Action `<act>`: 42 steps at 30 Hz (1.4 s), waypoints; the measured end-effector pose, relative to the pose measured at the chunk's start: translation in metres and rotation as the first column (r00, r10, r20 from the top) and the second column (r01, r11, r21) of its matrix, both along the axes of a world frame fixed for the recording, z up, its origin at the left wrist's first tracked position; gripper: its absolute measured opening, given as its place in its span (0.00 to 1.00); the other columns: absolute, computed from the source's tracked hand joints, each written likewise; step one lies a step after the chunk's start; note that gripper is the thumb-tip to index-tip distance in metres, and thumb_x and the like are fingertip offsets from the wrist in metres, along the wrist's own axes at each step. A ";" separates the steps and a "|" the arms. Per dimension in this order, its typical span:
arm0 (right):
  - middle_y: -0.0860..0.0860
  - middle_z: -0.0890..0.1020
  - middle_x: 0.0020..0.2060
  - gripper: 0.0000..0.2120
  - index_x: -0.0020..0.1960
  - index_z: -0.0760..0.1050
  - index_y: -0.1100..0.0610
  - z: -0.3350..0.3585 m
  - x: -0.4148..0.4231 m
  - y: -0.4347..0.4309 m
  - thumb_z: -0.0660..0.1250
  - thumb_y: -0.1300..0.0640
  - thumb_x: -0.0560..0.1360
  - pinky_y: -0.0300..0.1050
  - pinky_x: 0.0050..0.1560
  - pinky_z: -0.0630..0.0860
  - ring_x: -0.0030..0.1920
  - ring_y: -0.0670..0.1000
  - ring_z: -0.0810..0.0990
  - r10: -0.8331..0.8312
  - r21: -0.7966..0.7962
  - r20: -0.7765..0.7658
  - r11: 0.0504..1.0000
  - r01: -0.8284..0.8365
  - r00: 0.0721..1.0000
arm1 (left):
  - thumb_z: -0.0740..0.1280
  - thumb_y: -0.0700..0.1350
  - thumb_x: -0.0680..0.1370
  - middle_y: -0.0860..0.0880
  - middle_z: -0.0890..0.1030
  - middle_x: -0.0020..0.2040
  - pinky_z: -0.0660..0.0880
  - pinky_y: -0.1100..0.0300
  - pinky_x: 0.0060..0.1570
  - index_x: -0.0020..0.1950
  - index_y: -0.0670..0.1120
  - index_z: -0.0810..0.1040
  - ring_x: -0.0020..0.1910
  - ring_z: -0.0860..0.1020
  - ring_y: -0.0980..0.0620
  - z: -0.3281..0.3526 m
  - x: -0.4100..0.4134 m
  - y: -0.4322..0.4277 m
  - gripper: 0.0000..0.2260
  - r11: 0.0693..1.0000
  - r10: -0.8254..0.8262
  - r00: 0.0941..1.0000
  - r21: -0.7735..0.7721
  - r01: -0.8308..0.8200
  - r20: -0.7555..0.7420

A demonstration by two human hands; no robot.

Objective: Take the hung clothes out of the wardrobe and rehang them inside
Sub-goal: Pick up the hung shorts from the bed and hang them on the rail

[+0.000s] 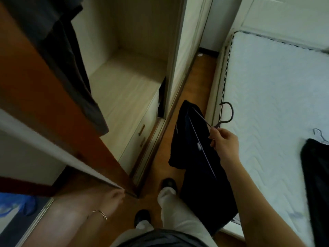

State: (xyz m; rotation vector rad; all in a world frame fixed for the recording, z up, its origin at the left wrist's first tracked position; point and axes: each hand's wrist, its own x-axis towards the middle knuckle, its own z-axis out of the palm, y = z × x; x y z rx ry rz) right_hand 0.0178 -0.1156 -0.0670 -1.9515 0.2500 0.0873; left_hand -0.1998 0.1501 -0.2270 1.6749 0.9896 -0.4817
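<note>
The right hand (225, 143) pinches a thin grey wire hanger (232, 114) carrying a dark navy garment (194, 154), held between the pale open wardrobe (128, 82) and the white quilted mattress (276, 104). The left hand (110, 198) is a blur at the brown door (44, 113) edge, and I cannot tell how its fingers lie.

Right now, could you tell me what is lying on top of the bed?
A dark garment with a pale hanger lies on the bed; the picture's edge cuts it off, and it hides whatever lies beneath.

Left of your right hand's (224, 142) grip on the hanger (232, 114) stands the wardrobe (128, 82); right, the mattress (276, 86), a garment (316, 168) on it.
</note>
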 end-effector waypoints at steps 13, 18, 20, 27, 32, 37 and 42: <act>0.46 0.79 0.30 0.09 0.39 0.78 0.52 0.005 0.201 0.027 0.64 0.53 0.76 0.44 0.38 0.72 0.30 0.45 0.74 0.331 -0.035 0.022 0.943 -0.330 0.943 | 0.64 0.33 0.75 0.45 0.74 0.35 0.69 0.62 0.35 0.37 0.45 0.74 0.33 0.71 0.51 0.004 0.209 -0.029 0.10 0.970 0.232 0.973 -0.068 -0.231 0.000; 0.46 0.79 0.32 0.08 0.40 0.77 0.50 0.028 0.257 0.066 0.63 0.54 0.77 0.33 0.34 0.72 0.30 0.40 0.77 0.479 -0.003 0.040 0.877 -0.480 0.877 | 0.64 0.30 0.74 0.48 0.77 0.33 0.68 0.59 0.40 0.34 0.45 0.74 0.38 0.73 0.49 0.016 0.231 -0.011 0.13 0.913 0.403 0.914 -0.091 -0.398 0.041; 0.44 0.79 0.32 0.07 0.41 0.77 0.51 0.043 0.275 0.087 0.63 0.55 0.77 0.26 0.28 0.69 0.26 0.35 0.76 0.522 -0.014 0.062 0.853 -0.522 0.851 | 0.65 0.29 0.72 0.51 0.79 0.25 0.69 0.60 0.37 0.31 0.44 0.76 0.36 0.74 0.48 0.012 0.234 0.003 0.13 0.880 0.470 0.882 -0.099 -0.465 0.034; 0.44 0.77 0.23 0.13 0.34 0.76 0.49 0.123 0.325 0.165 0.63 0.57 0.77 0.34 0.29 0.68 0.23 0.42 0.71 0.623 -0.013 0.188 0.774 -0.632 0.759 | 0.61 0.33 0.77 0.43 0.77 0.46 0.68 0.74 0.24 0.47 0.39 0.76 0.39 0.76 0.48 0.034 0.282 0.055 0.05 0.875 0.480 0.860 -0.023 -0.484 0.176; 0.54 0.76 0.30 0.12 0.35 0.77 0.55 0.180 0.354 0.216 0.63 0.61 0.77 0.37 0.27 0.67 0.23 0.45 0.68 0.641 0.135 0.194 0.732 -0.668 0.743 | 0.62 0.35 0.77 0.43 0.78 0.47 0.67 0.76 0.25 0.48 0.42 0.78 0.46 0.75 0.46 0.081 0.322 0.107 0.06 0.843 0.488 0.790 0.034 -0.537 0.370; 0.54 0.73 0.32 0.11 0.40 0.76 0.60 0.234 0.391 0.257 0.58 0.67 0.77 0.32 0.25 0.64 0.28 0.45 0.67 0.728 0.355 0.186 0.576 -0.736 0.660 | 0.64 0.30 0.74 0.51 0.80 0.43 0.69 0.82 0.37 0.39 0.51 0.77 0.51 0.76 0.48 0.153 0.366 0.151 0.15 0.794 0.427 0.719 0.152 -0.588 0.549; 0.52 0.74 0.33 0.11 0.44 0.74 0.60 0.294 0.432 0.307 0.56 0.71 0.77 0.30 0.23 0.64 0.29 0.45 0.67 0.814 0.470 0.274 0.351 -0.810 0.513 | 0.65 0.36 0.75 0.54 0.82 0.45 0.70 0.80 0.41 0.44 0.53 0.78 0.40 0.79 0.70 0.257 0.433 0.167 0.11 0.722 0.242 0.628 0.295 -0.626 0.739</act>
